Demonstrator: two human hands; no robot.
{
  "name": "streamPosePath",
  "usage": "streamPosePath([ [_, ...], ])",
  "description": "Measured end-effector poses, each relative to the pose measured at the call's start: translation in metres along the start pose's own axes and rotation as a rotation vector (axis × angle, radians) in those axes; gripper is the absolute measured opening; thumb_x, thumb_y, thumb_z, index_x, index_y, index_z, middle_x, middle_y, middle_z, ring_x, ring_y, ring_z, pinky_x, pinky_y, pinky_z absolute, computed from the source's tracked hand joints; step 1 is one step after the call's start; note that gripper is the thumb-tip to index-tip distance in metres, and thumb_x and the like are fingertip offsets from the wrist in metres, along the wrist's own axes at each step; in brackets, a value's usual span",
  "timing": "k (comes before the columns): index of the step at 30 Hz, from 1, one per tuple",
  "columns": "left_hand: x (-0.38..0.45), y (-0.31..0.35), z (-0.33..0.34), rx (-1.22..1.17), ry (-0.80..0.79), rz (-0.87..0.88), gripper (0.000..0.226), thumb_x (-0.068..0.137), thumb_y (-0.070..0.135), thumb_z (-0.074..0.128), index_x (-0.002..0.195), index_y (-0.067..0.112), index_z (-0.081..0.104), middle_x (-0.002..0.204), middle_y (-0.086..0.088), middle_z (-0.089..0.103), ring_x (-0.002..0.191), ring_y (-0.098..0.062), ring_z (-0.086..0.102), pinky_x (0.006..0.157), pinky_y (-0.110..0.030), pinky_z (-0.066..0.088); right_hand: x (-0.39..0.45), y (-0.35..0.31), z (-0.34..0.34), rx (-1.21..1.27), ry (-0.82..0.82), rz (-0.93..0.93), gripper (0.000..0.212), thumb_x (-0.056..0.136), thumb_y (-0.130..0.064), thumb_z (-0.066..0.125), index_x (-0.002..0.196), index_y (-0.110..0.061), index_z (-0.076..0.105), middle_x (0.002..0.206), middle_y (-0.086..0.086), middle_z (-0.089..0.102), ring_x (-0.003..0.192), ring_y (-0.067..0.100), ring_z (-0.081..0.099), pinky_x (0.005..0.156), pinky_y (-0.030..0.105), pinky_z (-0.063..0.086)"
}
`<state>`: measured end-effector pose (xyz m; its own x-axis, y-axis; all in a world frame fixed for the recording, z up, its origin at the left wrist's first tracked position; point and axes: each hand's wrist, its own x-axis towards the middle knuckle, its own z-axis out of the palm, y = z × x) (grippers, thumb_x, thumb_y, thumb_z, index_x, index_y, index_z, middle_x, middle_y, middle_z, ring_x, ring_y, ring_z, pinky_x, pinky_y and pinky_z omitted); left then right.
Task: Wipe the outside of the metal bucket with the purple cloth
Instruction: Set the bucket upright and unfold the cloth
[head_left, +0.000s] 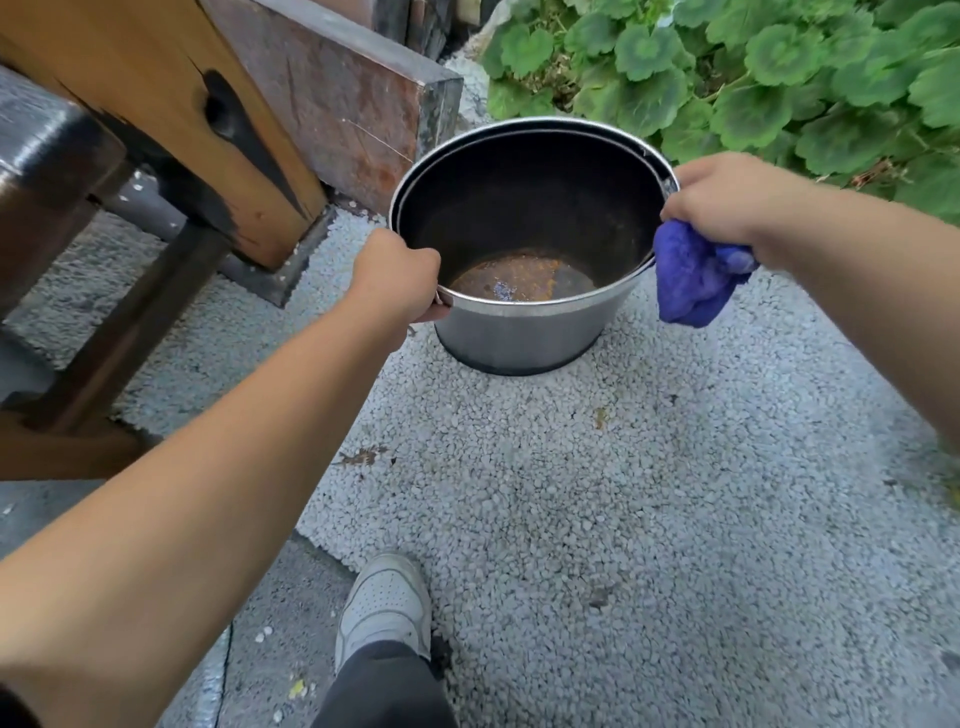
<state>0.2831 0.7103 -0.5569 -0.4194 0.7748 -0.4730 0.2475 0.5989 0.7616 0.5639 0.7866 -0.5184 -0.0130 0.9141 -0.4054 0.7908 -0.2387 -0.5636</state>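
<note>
Gripping metal bucket (519, 332) rim both sides: left hand (397, 278) closed on rim, right hand (719, 200) fingers clutching purple cloth (693, 283) too.

1 head-worn camera looks steeply down, close over the gravel ground (623, 493).

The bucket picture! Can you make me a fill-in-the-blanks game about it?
1. The metal bucket stands on white ____.
2. The right hand holds a cloth coloured ____.
3. The left hand has its grip on the bucket's ____.
4. Behind the bucket grows a plant with ____ leaves.

Missing words: gravel; purple; rim; green
</note>
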Motion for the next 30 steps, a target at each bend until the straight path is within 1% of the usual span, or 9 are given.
streamPosePath([
  [4, 0.0, 0.002, 0.001, 0.145, -0.026, 0.062, 0.037, 0.079, 0.02, 0.04, 0.109, 0.002, 0.051, 0.102, -0.024, 0.064, 0.078, -0.039, 0.07, 0.055, -0.047, 0.061, 0.007, 0.004, 0.006, 0.01, 0.113, -0.049, 0.016, 0.075, -0.017, 0.046, 0.084, -0.008, 0.057, 0.052, 0.014, 0.045, 0.023, 0.022, 0.034, 0.037, 0.024, 0.034],
  [10, -0.004, -0.011, -0.002, 0.234, -0.067, 0.163, 0.036, 0.087, 0.027, 0.037, 0.118, 0.007, 0.038, 0.1, -0.009, 0.056, 0.098, -0.036, 0.062, 0.085, -0.056, 0.056, -0.001, 0.028, 0.02, 0.244, 0.051, -0.039, 0.023, 0.083, -0.033, 0.053, 0.076, -0.01, 0.055, 0.045, 0.012, 0.05, 0.025, 0.019, 0.04, 0.037, 0.024, 0.036],
  [14, -0.014, -0.02, 0.006, 0.075, 0.026, 0.1, 0.07, 0.099, 0.045, 0.043, 0.151, 0.008, 0.015, 0.153, -0.013, 0.033, 0.14, -0.033, 0.035, 0.115, -0.047, 0.031, -0.025, 0.031, 0.02, 0.463, -0.17, 0.063, 0.024, 0.095, -0.036, 0.057, 0.08, -0.018, 0.053, 0.057, 0.016, 0.061, 0.045, 0.026, 0.054, 0.033, 0.019, 0.035],
  [16, -0.041, -0.025, 0.01, -0.029, 0.227, 0.268, 0.079, 0.097, 0.041, 0.051, 0.155, 0.008, 0.007, 0.158, -0.014, 0.014, 0.146, -0.03, 0.02, 0.119, -0.045, 0.022, -0.045, 0.033, 0.023, 0.602, -0.206, 0.082, 0.016, 0.097, -0.025, 0.057, 0.082, -0.02, 0.056, 0.063, 0.011, 0.063, 0.046, 0.025, 0.06, 0.032, 0.02, 0.039],
  [18, -0.069, -0.029, 0.013, -0.044, 0.273, 0.509, 0.07, 0.093, 0.032, 0.056, 0.149, 0.012, 0.02, 0.145, -0.01, 0.026, 0.134, -0.025, 0.033, 0.113, -0.04, 0.031, -0.068, 0.034, 0.028, 0.777, -0.23, 0.092, 0.012, 0.096, -0.012, 0.054, 0.092, -0.02, 0.061, 0.074, 0.008, 0.067, 0.054, 0.017, 0.066, 0.04, 0.026, 0.051],
  [20, -0.092, -0.026, 0.02, -0.114, 0.096, 0.524, 0.052, 0.087, 0.034, 0.058, 0.134, 0.024, 0.038, 0.124, 0.004, 0.045, 0.113, -0.01, 0.048, 0.097, -0.027, 0.041, -0.09, 0.035, 0.032, 0.914, -0.293, 0.08, 0.022, 0.093, -0.003, 0.05, 0.106, -0.015, 0.064, 0.087, 0.01, 0.069, 0.067, 0.019, 0.068, 0.053, 0.031, 0.057],
  [23, -0.115, -0.019, 0.034, -0.305, -0.365, 0.17, 0.031, 0.08, 0.044, 0.058, 0.107, 0.03, 0.058, 0.105, 0.009, 0.064, 0.102, -0.012, 0.061, 0.081, -0.029, 0.045, -0.115, 0.029, 0.036, 1.064, -0.436, -0.011, 0.037, 0.082, -0.001, 0.052, 0.116, -0.011, 0.062, 0.102, 0.008, 0.068, 0.084, 0.024, 0.066, 0.063, 0.034, 0.059],
  [26, -0.117, -0.018, 0.036, -0.47, -0.85, -0.056, 0.038, 0.086, 0.042, 0.059, 0.119, 0.024, 0.061, 0.115, 0.0, 0.066, 0.099, -0.022, 0.061, 0.085, -0.036, 0.047, -0.127, 0.02, 0.04, 1.152, -0.506, -0.095, 0.048, 0.071, -0.007, 0.053, 0.119, -0.01, 0.06, 0.111, 0.013, 0.064, 0.089, 0.025, 0.064, 0.073, 0.031, 0.057],
  [30, -0.116, -0.014, 0.038, -0.51, -0.791, 0.091, 0.024, 0.097, 0.011, 0.057, 0.121, 0.009, 0.062, 0.103, -0.006, 0.07, 0.09, -0.015, 0.065, 0.078, -0.03, 0.052, -0.129, 0.018, 0.047, 1.098, -0.51, -0.165, 0.049, 0.074, -0.01, 0.055, 0.123, -0.007, 0.054, 0.109, 0.012, 0.064, 0.093, 0.021, 0.062, 0.081, 0.03, 0.052],
])
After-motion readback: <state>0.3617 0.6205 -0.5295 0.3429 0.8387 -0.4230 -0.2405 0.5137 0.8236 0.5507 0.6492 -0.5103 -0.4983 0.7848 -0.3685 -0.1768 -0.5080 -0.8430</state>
